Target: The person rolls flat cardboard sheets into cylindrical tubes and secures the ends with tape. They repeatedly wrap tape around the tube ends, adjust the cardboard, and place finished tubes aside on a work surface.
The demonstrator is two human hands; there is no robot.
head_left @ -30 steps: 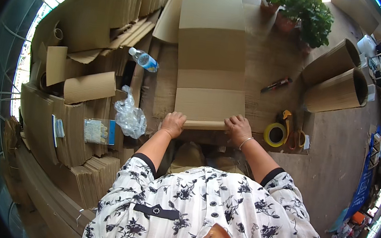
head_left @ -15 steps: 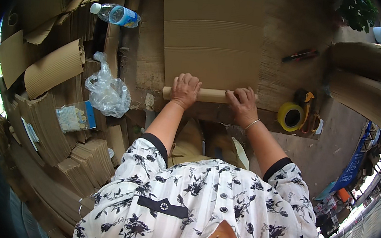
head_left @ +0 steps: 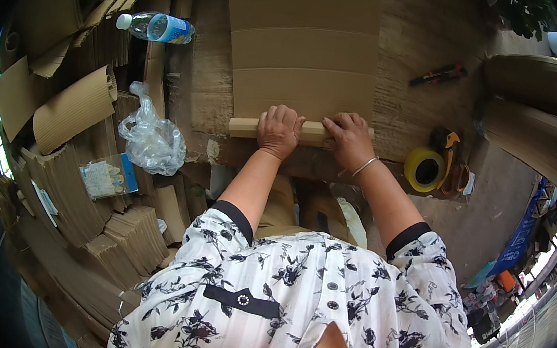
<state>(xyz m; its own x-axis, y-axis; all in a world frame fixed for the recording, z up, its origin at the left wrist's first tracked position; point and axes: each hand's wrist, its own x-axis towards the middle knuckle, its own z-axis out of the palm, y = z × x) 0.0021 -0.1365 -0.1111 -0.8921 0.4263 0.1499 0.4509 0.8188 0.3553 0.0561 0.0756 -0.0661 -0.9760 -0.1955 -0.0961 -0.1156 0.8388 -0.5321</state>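
Observation:
A long brown corrugated cardboard sheet (head_left: pixel 304 58) lies in front of me, with two creases across it. Its near edge is curled into a narrow cardboard roll (head_left: pixel 312 133) lying crosswise along the table's front edge. My left hand (head_left: pixel 279 131) is closed over the left part of the roll, fingers bent over the far side. On the right part, my right hand (head_left: pixel 351 141) grips with bent fingers, its thumb pointing toward the left hand. A short length of roll shows between the hands, and its left end sticks out. The undersides of the fingers are hidden.
Left are a plastic bottle (head_left: pixel 161 28), a crumpled clear bag (head_left: pixel 153 137), a small flat packet (head_left: pixel 108 176) and stacked cardboard (head_left: pixel 129 236). Right are a cutter knife (head_left: pixel 438 75), yellow tape (head_left: pixel 423 169), orange-handled scissors (head_left: pixel 451 165) and bent cardboard sheets (head_left: pixel 534 133).
My hands have come closer together along the roll, the left one moving right and the right one left. The whole view has shifted slightly.

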